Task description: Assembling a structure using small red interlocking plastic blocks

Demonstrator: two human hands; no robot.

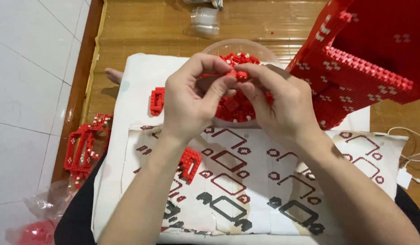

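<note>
My left hand (192,97) and my right hand (278,102) meet above a clear bowl (239,46) heaped with small red bricks (232,109). Between the fingertips of both hands sits a tiny red brick piece (237,75), pinched from either side. The bowl rests at the far edge of a white sheet (246,181) printed with red and black diagrams, spread over my lap. A small red brick frame (190,164) lies on the sheet beside my left forearm. Another red frame piece (157,100) lies left of the bowl.
A large red and white brick structure (355,68) rises at the upper right. A partial red build (85,147) stands on the wooden floor edge at left. Clear plastic bags (42,218) lie lower left, a clear container (204,20) at top, white cable (412,156) at right.
</note>
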